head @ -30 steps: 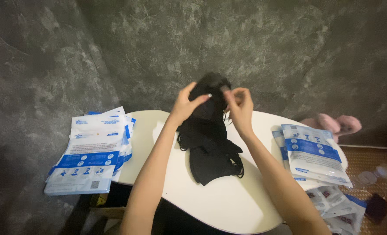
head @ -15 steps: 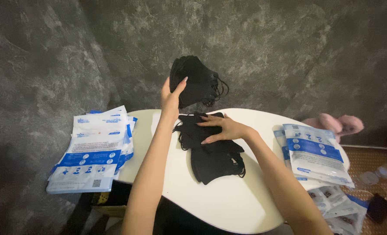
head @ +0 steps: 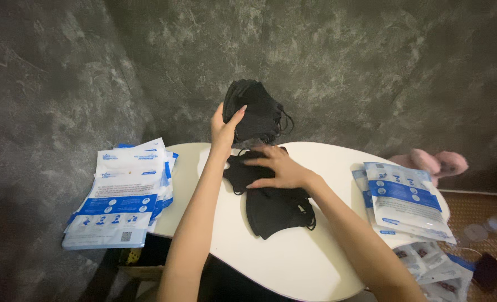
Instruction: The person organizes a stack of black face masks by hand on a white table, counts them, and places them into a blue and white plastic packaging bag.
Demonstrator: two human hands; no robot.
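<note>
Left hand point(head: 224, 127) gripping a raised stack of black fabric face masks point(head: 255, 116) above the white oval table point(head: 293, 263); right hand point(head: 278, 169) flat, open on loose black masks point(head: 271, 201). White-and-blue pouches point(head: 126, 193) stacked beside: sorting seemingly midway.

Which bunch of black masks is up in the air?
The bunch of black masks gripped by the left hand, raised above the table. The other black masks lie flat under the right hand.

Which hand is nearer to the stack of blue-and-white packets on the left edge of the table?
Left. The left hand holds black masks nearer those packets; the right hand lies farther right.
</note>
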